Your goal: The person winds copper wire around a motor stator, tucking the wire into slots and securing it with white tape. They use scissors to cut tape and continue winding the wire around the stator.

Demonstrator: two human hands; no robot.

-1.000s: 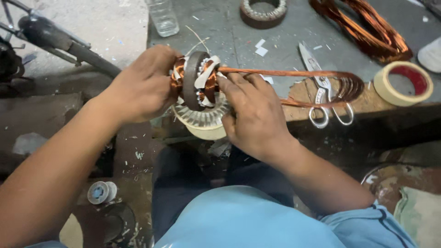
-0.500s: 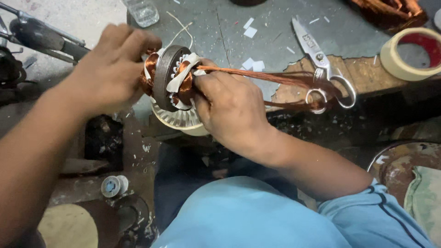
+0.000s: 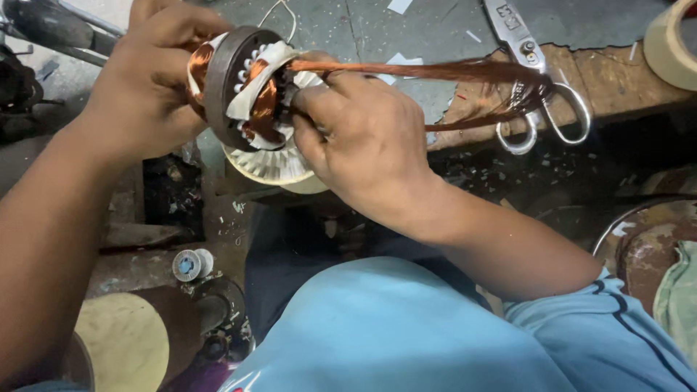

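Stator: one ring-shaped motor stator (image 3: 243,91), grey iron outside with copper windings and white insulation paper in its slots, is held above the near edge of the workbench (image 3: 341,29).
Axis: the ring is tipped on edge, its open face turned right and slightly toward the camera; the bore axis runs roughly left to right.
Wire bundle: one bundle of copper wire (image 3: 435,71) is drawn out of the stator to the right, its long axis almost level, ending in a loop by the scissors (image 3: 534,80).
Left hand: the left hand (image 3: 145,83) is wrapped around the outer rim from the left, fingers closed on the stator.
Right hand: the right hand (image 3: 367,141) is laid against the open face, fingers bent together and pressed on the windings where the bundle leaves.
Second stator: one pale ring (image 3: 272,165) is seen just beneath the held one.
Count: one pair of scissors, one roll of tape (image 3: 671,43) at the right edge, one small spool (image 3: 190,264) lower left.
Change: compared with half a second ago, the stator sits nearer the camera; both grips are unchanged.
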